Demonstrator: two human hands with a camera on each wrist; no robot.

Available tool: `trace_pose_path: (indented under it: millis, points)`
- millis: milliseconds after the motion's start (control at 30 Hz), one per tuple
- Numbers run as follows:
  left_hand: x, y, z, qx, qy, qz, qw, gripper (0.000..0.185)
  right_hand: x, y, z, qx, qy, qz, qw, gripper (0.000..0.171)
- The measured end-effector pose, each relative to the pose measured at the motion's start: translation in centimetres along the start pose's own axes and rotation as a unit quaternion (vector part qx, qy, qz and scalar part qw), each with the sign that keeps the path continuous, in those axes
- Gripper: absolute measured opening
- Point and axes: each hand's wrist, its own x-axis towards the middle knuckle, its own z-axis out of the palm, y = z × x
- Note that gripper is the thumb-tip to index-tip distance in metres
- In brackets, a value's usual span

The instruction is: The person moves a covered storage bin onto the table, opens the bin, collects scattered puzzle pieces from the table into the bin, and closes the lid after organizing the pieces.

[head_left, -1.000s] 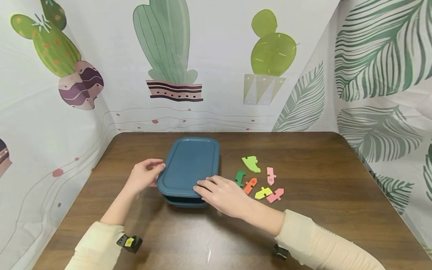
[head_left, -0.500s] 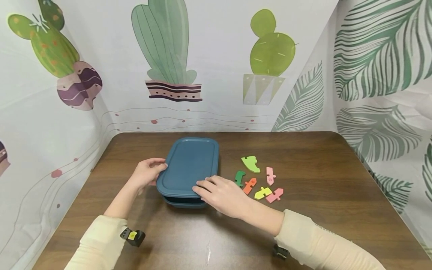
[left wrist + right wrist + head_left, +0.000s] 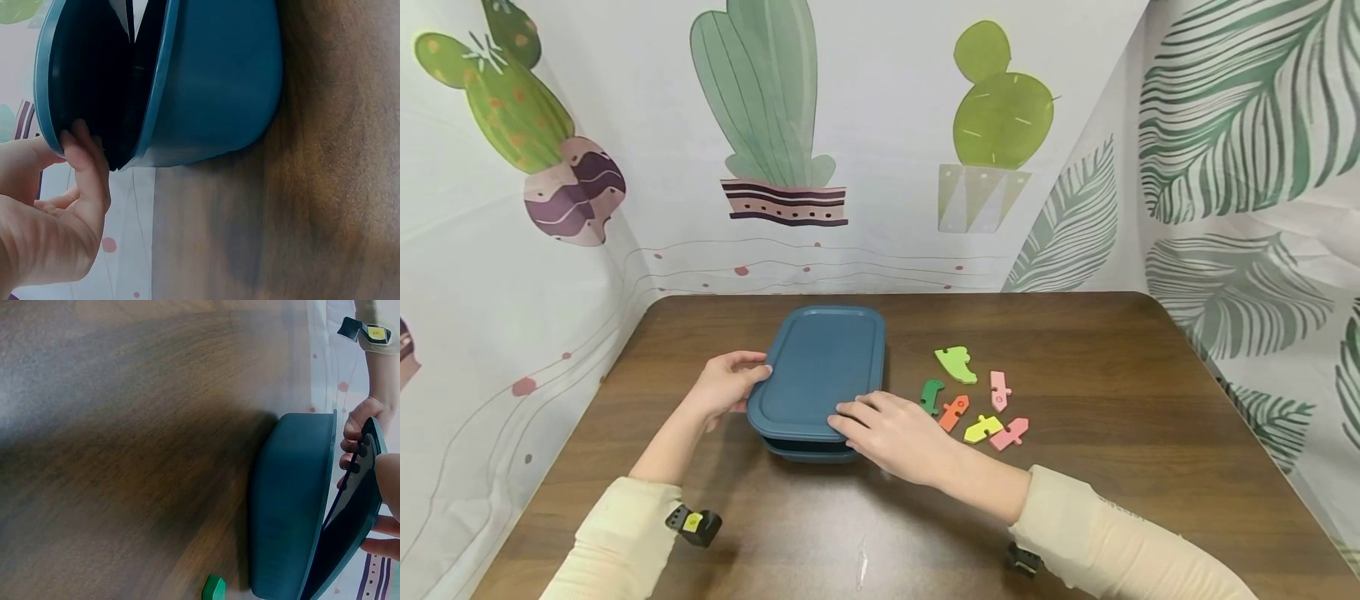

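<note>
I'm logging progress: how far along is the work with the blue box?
Done: the lid is raised at the near end of the box. In hand: the left hand and right hand grip the lid. Remaining: probably taking it off or seating it; I can't tell which. The puzzle pieces lie loose on the table.

Lid (image 3: pixel 823 367): smooth, plastic-looking, matt with a faint sheen
Box (image 3: pixel 290 500): smooth, plastic-looking, satin wall
Surface (image 3: pixel 1120 433): wood-grained, smooth, glossy where light strikes
Puzzle pieces (image 3: pixel 982 429): flat matt finish, material unclear
Sleeves (image 3: pixel 617 533): soft matt cloth
Backdrop (image 3: pixel 887 100): printed cloth, matt, wrinkled in places
</note>
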Motion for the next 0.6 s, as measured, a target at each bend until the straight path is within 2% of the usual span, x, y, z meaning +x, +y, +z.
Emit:
trace_pose_path:
  millis: [333, 600]
  points:
    - [0.09, -0.22, 0.07, -0.006, 0.005, 0.000, 1.0000, 0.048, -0.01, -0.10, -0.30, -0.006, -0.009, -0.002, 1.000, 0.033]
    - [0.10, -0.19, 0.13, -0.010, 0.009, 0.002, 0.9999, 0.049, 0.01, 0.02, -0.32, 0.016, 0.003, 0.010, 1.000, 0.031]
